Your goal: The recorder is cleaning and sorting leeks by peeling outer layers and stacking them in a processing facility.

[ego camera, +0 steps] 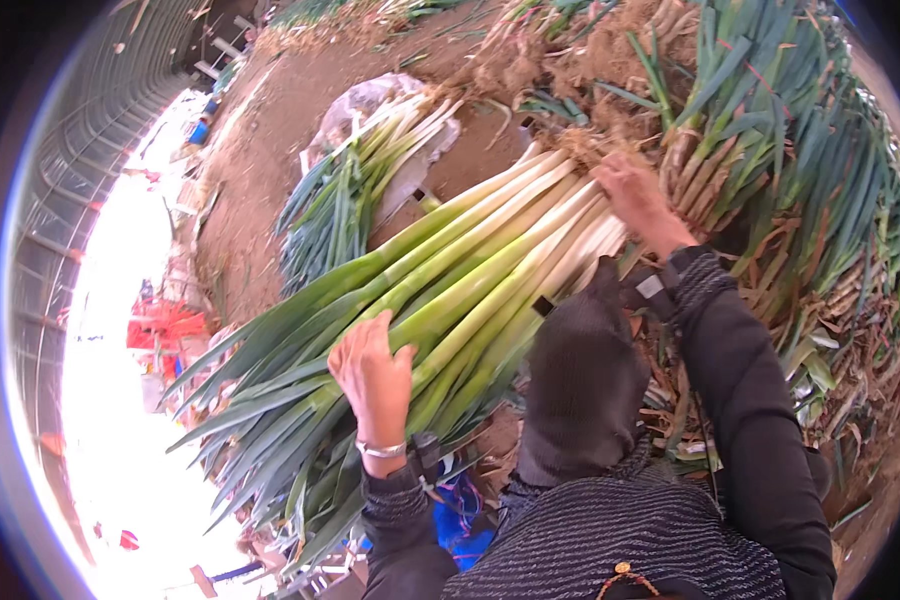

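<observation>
A broad pile of large green onions [487, 247] lies slantwise in front of me, white stalks and roots at upper right, green leaves fanned out at lower left. On the leafy part rests my left hand [375, 375], fingers curled over the leaves and thumb apart; its grip is partly hidden. My right hand [634, 195] touches the white stalks close to the roots [577, 146]. Its fingertips are slightly blurred, so whether they grip a stalk does not show. The pile reaches over my dark-clad knee [585, 375].
A smaller green onion bunch [345, 187] lies on a pale plastic sheet [416, 161] on the dirt floor [255, 172]. Tied green onion bundles [802, 135] are heaped at right. Dry trimmings [855, 397] litter the ground below them. Red ties [161, 322] lie at left, near the greenhouse wall [52, 195].
</observation>
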A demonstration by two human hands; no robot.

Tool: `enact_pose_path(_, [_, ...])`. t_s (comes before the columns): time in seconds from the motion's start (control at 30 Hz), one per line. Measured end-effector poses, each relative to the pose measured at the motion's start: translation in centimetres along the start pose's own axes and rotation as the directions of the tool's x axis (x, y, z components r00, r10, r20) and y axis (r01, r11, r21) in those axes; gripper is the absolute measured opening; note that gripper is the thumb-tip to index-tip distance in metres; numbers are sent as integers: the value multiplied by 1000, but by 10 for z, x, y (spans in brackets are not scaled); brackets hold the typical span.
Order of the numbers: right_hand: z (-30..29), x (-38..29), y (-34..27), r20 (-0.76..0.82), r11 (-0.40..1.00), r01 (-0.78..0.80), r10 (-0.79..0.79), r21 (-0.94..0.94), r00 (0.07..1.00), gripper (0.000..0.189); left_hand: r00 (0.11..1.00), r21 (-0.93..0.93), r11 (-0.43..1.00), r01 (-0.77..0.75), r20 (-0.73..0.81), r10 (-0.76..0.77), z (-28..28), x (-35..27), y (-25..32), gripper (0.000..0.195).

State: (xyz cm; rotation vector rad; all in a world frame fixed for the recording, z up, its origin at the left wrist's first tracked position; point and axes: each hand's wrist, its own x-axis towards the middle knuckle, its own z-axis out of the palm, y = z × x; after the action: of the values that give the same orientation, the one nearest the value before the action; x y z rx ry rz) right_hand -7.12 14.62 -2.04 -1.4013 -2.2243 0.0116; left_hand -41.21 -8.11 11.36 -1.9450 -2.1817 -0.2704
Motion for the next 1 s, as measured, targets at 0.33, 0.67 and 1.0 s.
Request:
enact_pose_path(0.33, [-23,-6,11,-55,999,-9,12,42,998,31,992,109,986,125,-2,-125,-31,-19,-35,80])
enact_pose_path(0.67, [-11,-7,6,-68,1000,-20,19,-8,997,31,997,63,996,65,-47,-62,-29,-17,-39,54])
enact_pose_path(1.0, [-1,-2,0,-19,994,-72,74,80,997,25,981,72,984,-163,120,154,-15,-3,-23,38])
